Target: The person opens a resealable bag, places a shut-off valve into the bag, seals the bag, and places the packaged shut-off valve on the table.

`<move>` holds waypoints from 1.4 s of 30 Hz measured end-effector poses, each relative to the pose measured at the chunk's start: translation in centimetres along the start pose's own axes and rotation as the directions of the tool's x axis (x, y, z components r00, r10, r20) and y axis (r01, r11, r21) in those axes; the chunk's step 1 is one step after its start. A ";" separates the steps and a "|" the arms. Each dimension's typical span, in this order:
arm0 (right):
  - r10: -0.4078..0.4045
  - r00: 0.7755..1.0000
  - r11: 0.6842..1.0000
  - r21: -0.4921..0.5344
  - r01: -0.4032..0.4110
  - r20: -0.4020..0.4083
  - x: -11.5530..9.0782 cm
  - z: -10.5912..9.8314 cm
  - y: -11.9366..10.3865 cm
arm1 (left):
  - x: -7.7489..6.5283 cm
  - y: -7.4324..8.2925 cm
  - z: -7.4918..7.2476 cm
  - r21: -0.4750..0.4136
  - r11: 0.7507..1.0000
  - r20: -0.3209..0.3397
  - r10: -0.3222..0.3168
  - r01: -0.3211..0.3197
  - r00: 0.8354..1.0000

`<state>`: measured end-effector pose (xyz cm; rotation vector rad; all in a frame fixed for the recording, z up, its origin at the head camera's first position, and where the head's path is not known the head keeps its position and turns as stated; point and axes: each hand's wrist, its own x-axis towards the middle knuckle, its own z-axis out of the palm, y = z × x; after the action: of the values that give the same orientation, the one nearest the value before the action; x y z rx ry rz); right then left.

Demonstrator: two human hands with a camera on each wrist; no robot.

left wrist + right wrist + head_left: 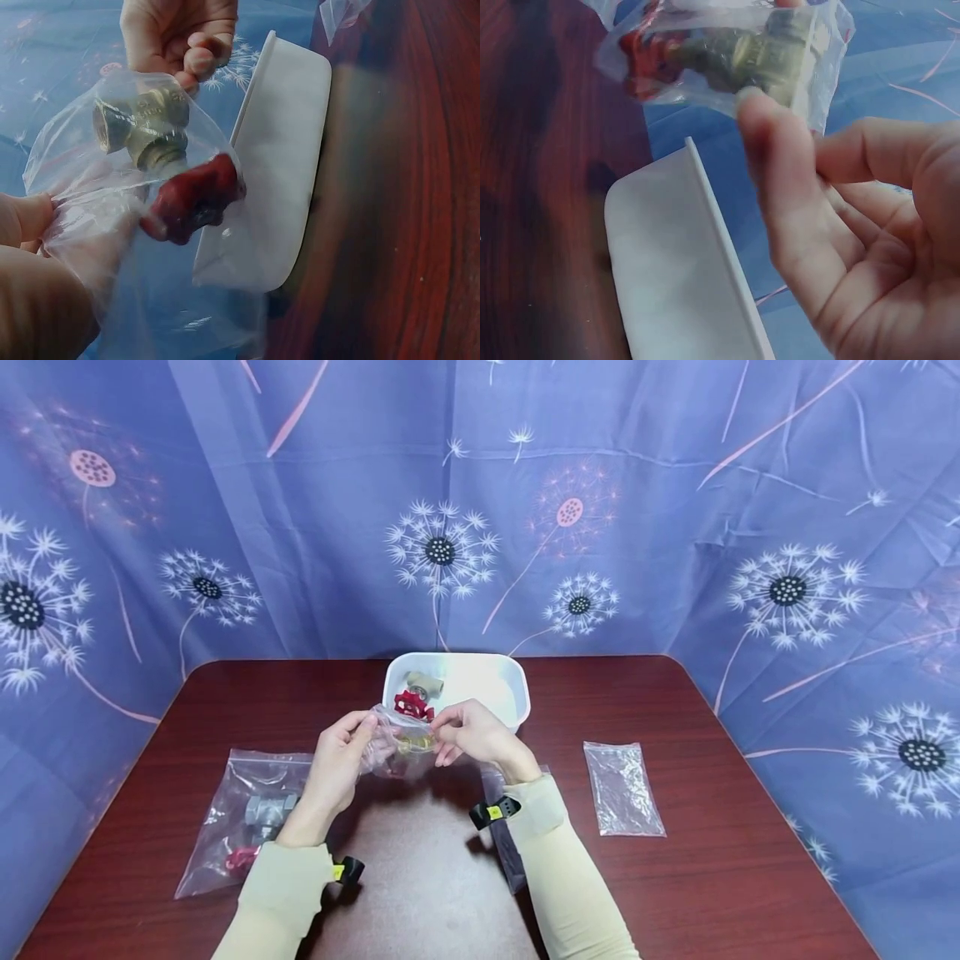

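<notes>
In the head view, the left hand (333, 768) and right hand (480, 735) hold a clear bag (381, 752) above the desk (712, 860), near a white tub (483, 687). The left wrist view shows the left fingers (28, 217) clamped on the bag's side, a red-handled brass valve (159, 135) inside. In the right wrist view, the right fingers (791, 180) pinch the bag's edge.

The right sleeve (573, 881) hides part of the dark packet (506, 853); lettering (149, 109) on the valve (154, 141) is too small to read.
</notes>
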<state>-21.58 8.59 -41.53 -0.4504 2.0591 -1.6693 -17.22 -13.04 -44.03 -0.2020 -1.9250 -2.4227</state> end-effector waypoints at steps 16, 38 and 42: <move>-0.093 0.985 0.994 0.044 0.101 -0.146 -0.8 -0.9 -1.3 | -0.2 0.2 0.1 -0.048 0.999 0.057 -0.014 0.017 0.998; -0.183 0.981 0.946 -0.261 0.194 0.066 -1.3 -2.3 -0.6 | -0.3 -0.4 0.8 -0.205 0.975 0.106 -0.070 0.091 0.992; -0.227 0.960 0.879 -0.391 0.274 0.162 -1.2 -2.1 -0.5 | -0.3 -0.4 0.9 -0.215 0.973 0.050 -0.073 0.083 0.996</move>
<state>-21.69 10.81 -40.58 -0.9652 2.3468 -1.2921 -16.94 -12.08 -44.30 -0.1890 -1.7114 -2.7007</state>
